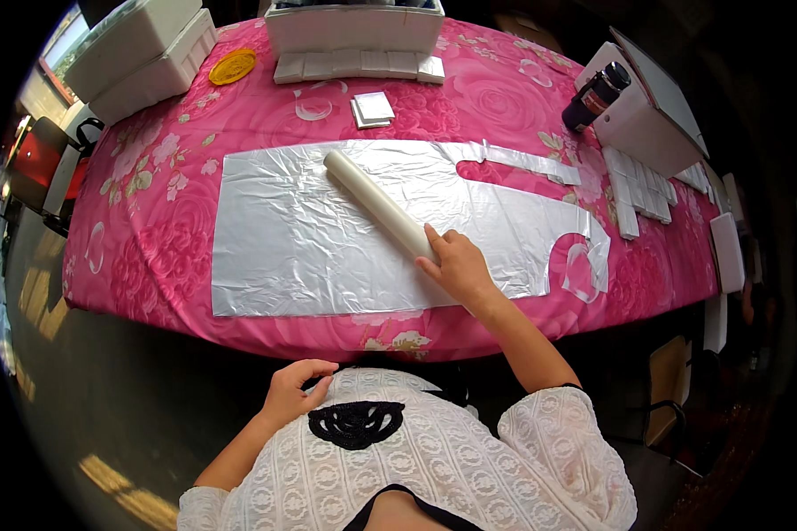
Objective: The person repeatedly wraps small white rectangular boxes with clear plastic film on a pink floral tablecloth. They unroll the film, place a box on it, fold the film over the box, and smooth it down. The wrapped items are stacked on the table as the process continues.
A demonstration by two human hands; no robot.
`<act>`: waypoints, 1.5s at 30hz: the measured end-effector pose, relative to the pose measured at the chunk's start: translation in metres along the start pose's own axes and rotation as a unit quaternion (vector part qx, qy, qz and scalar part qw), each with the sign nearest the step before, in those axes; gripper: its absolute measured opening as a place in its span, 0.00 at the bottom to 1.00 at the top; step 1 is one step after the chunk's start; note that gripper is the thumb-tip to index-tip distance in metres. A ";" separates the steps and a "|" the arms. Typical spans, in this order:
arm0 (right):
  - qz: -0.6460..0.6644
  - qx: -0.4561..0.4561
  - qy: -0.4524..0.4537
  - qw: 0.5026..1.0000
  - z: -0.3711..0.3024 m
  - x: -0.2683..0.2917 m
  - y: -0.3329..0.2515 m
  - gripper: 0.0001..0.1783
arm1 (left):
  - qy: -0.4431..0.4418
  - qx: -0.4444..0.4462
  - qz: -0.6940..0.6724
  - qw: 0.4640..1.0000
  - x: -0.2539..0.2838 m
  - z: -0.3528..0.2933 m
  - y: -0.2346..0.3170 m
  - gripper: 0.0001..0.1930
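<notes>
A large silvery-white plastic carrier bag [283, 230] lies spread on the table, its handles toward the right and its surface creased. Slanting across it is a smooth off-white cylindrical roll [376, 202], and my right hand [454, 263] grips its near end. The far end of the roll points up and to the left; I cannot tell whether it is a tube or a wound roll. My left hand [299, 389] is off the table, close to my white top at the waist. Its fingers are loosely curved, with a gap to the thumb and nothing visible in them.
The table has a pink floral cloth [159, 230]. White foam boxes [354, 35] stand at the back and far left, with a yellow plate [232, 66] between them. Small white packets [374, 108] lie behind the bag, more [636, 190] at right, near a dark flask [596, 96].
</notes>
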State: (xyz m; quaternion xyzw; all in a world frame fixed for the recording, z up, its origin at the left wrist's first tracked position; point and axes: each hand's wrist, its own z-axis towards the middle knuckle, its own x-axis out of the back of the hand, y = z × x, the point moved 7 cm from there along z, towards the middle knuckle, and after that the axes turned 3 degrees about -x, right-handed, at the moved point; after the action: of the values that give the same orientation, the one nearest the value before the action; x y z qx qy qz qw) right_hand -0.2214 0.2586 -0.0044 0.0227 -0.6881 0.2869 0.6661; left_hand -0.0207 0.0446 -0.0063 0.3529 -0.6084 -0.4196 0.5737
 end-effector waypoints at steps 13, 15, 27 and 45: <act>0.012 -0.084 -0.059 0.995 -0.047 -0.020 -0.034 0.38 | -0.040 -0.058 0.036 0.997 -0.017 -0.005 0.022 0.11; 0.023 -0.102 -0.062 0.993 -0.048 -0.021 -0.035 0.37 | -0.043 -0.050 0.025 0.998 -0.021 -0.006 0.020 0.10; -0.053 -0.014 0.078 0.995 -0.004 -0.011 0.076 0.31 | -0.050 -0.084 0.120 0.988 -0.022 0.040 0.042 0.12; -0.218 -0.386 0.117 0.889 -0.080 0.101 0.378 0.25 | -0.110 -0.181 0.215 0.954 -0.134 0.163 0.054 0.40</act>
State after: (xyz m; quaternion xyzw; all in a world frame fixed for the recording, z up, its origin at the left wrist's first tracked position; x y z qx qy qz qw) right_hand -0.3172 0.6433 -0.0522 -0.1202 -0.6396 -0.1537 0.7435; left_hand -0.1677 0.2054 -0.0089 0.0562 -0.6428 -0.4257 0.6344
